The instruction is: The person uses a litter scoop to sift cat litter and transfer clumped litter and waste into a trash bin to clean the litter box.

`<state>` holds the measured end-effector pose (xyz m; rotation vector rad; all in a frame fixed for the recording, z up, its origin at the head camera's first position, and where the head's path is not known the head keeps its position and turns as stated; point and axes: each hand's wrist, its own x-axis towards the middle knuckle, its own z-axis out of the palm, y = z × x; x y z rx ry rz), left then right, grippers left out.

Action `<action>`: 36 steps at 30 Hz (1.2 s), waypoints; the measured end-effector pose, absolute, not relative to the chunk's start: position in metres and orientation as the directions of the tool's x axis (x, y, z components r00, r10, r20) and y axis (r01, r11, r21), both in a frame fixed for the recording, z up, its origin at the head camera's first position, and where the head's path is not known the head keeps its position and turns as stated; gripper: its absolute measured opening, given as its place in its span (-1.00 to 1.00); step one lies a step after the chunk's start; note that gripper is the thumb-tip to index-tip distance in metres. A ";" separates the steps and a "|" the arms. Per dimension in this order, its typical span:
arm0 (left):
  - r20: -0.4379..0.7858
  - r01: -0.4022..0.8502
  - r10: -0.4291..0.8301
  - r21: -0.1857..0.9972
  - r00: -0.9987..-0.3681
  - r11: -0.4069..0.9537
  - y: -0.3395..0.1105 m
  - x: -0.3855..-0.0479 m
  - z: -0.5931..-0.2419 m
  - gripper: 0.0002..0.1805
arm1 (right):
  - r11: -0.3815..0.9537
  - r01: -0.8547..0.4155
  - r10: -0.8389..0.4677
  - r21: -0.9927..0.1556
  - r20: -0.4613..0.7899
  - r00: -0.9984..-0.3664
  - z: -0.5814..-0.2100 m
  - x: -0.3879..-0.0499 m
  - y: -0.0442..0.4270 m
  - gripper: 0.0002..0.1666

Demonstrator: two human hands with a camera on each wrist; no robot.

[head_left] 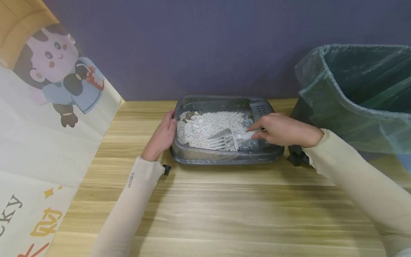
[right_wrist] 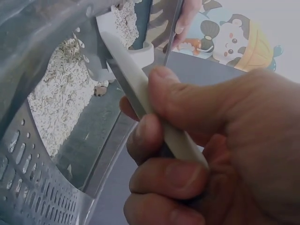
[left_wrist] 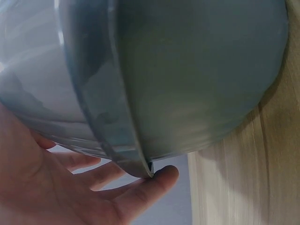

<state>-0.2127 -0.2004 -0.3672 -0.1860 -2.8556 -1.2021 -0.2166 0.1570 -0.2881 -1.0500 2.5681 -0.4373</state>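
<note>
Scoop [head_left: 235,138], slotted plastic, gripped by right hand [head_left: 283,129]; left hand [head_left: 162,137] grasps rounded tray [head_left: 224,157] of white granules [head_left: 200,129].

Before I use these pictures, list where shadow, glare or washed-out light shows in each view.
Head view: a soft shadow lies beside the left sleeve on the wooden table, which also carries a pale sheen; left wrist view: the tray shows a bright streak near its rim; right wrist view: the wall panel looks washed out.

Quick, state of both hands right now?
Left hand: open, touching the gray tray at its side.
Right hand: closed, holding the scoop.
</note>
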 end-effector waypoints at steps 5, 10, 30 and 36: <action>0.079 0.120 0.091 0.709 -0.993 0.695 -0.199 -0.212 -0.367 -0.42 | 0.662 -0.652 -0.737 -0.369 -0.162 -0.656 -0.295 -0.216 0.152 -0.61; 0.083 0.124 0.093 0.709 -0.992 0.694 -0.199 -0.212 -0.367 -0.42 | 0.640 -0.653 -0.758 -0.405 -0.190 -0.624 -0.303 -0.218 0.140 -0.59; 0.082 0.120 0.088 0.719 -0.993 0.685 -0.199 -0.210 -0.367 -0.43 | 0.625 -0.577 -0.775 -0.527 -0.327 -0.541 -0.354 -0.242 0.104 -0.83; 0.084 0.130 0.100 0.718 -0.991 0.683 -0.200 -0.212 -0.366 -0.43 | 0.604 -0.550 -0.787 -0.577 -0.318 -0.529 -0.362 -0.254 0.110 -0.89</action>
